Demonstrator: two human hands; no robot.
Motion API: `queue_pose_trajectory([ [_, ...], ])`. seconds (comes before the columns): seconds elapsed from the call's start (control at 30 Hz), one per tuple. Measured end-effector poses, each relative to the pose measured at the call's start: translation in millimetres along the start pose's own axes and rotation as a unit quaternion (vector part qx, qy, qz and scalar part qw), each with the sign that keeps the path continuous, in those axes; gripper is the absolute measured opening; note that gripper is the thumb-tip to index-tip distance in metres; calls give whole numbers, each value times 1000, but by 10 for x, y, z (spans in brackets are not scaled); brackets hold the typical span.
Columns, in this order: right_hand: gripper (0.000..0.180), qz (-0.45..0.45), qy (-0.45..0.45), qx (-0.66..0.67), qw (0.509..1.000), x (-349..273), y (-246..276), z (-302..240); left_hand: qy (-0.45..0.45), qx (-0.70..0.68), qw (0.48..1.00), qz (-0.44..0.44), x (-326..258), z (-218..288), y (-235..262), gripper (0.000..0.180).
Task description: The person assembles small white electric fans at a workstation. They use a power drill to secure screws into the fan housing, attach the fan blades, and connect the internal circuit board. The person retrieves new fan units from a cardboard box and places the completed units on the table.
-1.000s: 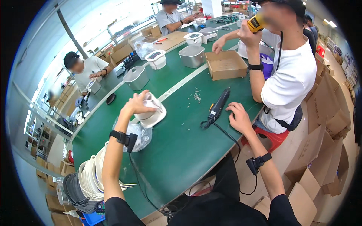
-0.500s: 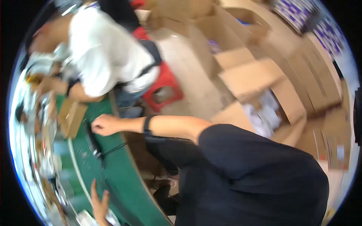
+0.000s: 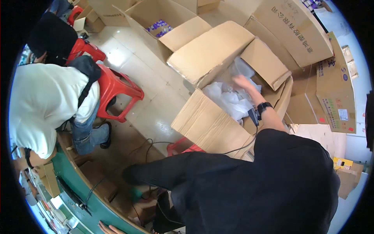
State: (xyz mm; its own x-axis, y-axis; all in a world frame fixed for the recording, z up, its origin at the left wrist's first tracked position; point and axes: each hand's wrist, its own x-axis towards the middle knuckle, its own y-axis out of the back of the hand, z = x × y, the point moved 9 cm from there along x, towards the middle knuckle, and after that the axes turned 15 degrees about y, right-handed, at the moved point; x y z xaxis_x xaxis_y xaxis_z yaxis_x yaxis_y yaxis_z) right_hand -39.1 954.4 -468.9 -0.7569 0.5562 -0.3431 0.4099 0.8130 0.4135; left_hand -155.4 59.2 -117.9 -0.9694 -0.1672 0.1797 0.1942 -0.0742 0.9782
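My right hand (image 3: 242, 82) reaches into an open cardboard box (image 3: 212, 124) at the right. It is over a heap of translucent plastic bags (image 3: 230, 99) and appears to touch them. Its fingertips are partly lost among the bags, so I cannot make out a grip. A black strap circles that wrist, and a small black device (image 3: 253, 117) with a cable hangs beside it. At the lower left, my left hand (image 3: 111, 229) rests on the edge of the green table (image 3: 99, 212), fingers extended and apart. Only its fingers show.
A long black object (image 3: 70, 191) with a cable lies on the table by a small carton (image 3: 48, 179). A person in white (image 3: 50, 101) sits near a red stool (image 3: 117, 91). Another open box (image 3: 156, 13) holds purple-and-white packages. Large cartons (image 3: 296, 35) stand at right; cables cross below.
My view has swung right. My right hand has left the table and is now inside the cardboard box. The left hand now shows only as fingers at the table's edge.
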Motion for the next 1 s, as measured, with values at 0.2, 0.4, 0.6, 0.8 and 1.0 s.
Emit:
queue_pose_trajectory([
  [0.2, 45, 129, -112, -340, 925, 410, 511, 1436, 101, 86, 989, -61, -190, -173, 270, 55],
  [0.4, 78, 129, 39, -441, 887, 1375, 1411, 1484, 100, 65, 987, -105, 153, -811, 25, 59],
  [0.6, 95, -56, 21, -348, 936, 1461, 977, 1327, 91, 64, 987, -116, 233, -1272, 19, 63],
  [0.8, 120, -180, -11, -337, 924, 1181, 353, 1366, 82, 48, 988, -119, 283, -1552, -84, 69],
  [1.0, 139, -127, -18, -416, 900, 716, -313, 1195, 74, 29, 990, -113, 242, -1803, -190, 75],
])
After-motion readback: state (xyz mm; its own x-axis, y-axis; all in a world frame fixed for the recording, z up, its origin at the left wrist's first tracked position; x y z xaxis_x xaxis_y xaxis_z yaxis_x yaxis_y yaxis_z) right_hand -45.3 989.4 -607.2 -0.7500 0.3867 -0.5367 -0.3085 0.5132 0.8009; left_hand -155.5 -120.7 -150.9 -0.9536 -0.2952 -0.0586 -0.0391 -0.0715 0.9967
